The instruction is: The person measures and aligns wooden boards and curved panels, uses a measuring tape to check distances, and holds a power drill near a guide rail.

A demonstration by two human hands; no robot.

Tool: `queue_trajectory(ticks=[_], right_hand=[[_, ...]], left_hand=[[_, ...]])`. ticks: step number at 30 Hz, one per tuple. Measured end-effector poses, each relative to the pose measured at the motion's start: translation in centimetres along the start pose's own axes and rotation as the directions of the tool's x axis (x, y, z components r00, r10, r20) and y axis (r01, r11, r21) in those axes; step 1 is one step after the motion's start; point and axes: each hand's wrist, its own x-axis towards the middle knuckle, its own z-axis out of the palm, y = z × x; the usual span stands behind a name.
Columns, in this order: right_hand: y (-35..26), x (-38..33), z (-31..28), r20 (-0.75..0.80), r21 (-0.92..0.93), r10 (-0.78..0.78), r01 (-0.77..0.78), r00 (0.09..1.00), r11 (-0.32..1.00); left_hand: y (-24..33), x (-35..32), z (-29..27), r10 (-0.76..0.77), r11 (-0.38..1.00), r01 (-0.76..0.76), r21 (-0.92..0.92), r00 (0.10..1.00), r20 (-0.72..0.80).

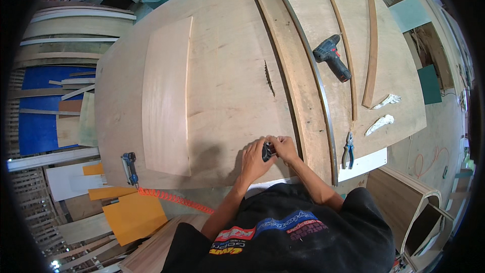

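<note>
gripping a small black thing (265, 152) between them, the left hand (252, 162) and the right hand (284, 149) meet over the near part of the table (227, 50). both grips look narrow, the left hand curled round the left side of the thing and the right hand closing on it from the right. its visible part runs roughly away from the body, with a paler bit toward the right hand. fingers cover the rest, so its full long axis, which way it points and its kind cannot be made out.

just right of the hands lies the rail (299, 65), running away from the body and leaning left; its far end is cut off at the top, and the right forearm hides some of its near end. beyond the hands, left of the rail, a dark jagged strip (269, 78) is hard to make out. to the left, the board (165, 101) lies lengthwise away from the body. farther left sits the nailer (130, 168), its orange hose (174, 199) disappearing behind the left forearm. right of the rail lie the drill (332, 58) and the pliers (348, 152), nose pointing away from the body.
</note>
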Motion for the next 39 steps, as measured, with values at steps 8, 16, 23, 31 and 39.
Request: queue_trajectory(ticks=[8,16,23,31,39], right_hand=[[-6.7,3.7,-2.7,-0.061,-0.286,-0.178,0.153,0.982,0.946],[-9.1,2.4,-1.2,0.297,-0.055,-0.274,0.302,0.915,0.952],[-8.0,3.3,-0.7,0.283,-0.217,-0.343,0.408,0.896,0.887],[-10.6,7.9,-5.3,0.068,-0.861,-0.689,0.391,0.722,0.325],[-8.5,6.9,-5.7,-0.114,-0.883,-0.811,0.316,0.573,0.347]], left_hand=[[-4.6,6.0,-3.0,-0.209,0.97,0.236,-0.06,0.932,0.295],[-7.3,9.8,-4.9,-0.087,0.966,0.176,-0.191,0.912,0.4],[-7.9,11.5,-3.3,-0.153,0.89,0.367,-0.272,0.801,0.579],[-10.7,16.6,-5.8,-0.282,0.959,0.265,0.098,0.877,0.39],[-12.6,21.5,-2.3,-0.439,0.885,0.342,0.316,0.839,0.322]])
